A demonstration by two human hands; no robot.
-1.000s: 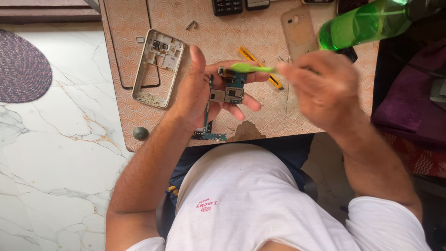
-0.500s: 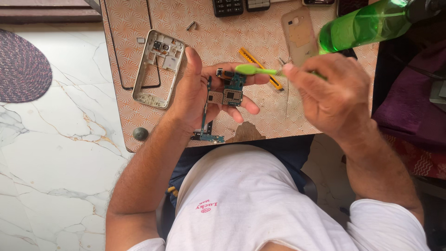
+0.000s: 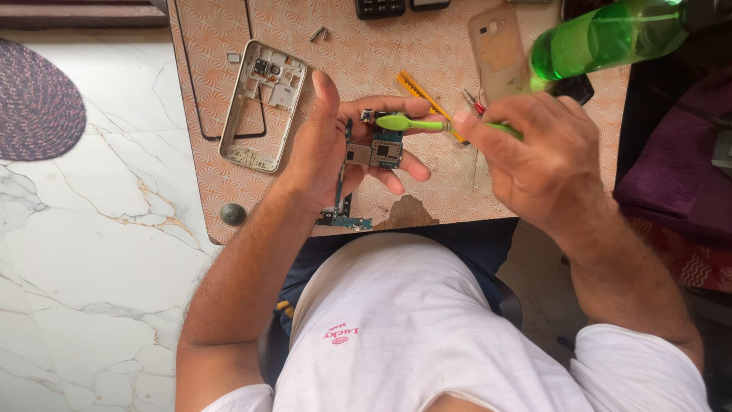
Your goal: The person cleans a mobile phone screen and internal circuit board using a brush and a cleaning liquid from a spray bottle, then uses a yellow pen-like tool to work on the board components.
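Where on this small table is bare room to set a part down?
Free: the table strip between the phone frame and back cover. Crowded: the middle, where left hand holds the circuit board and right hand the green tool.

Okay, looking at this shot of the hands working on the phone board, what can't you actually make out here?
All in the head view:
- Circuit board: its underside and left part are hidden by the left hand; chip details are too small.
- Green brush: its handle end is covered by the right hand.
- Green bottle: cut off by the top edge.
- Dark devices at the top edge: only their lower rims show.
- Small screws: too small to tell their type.
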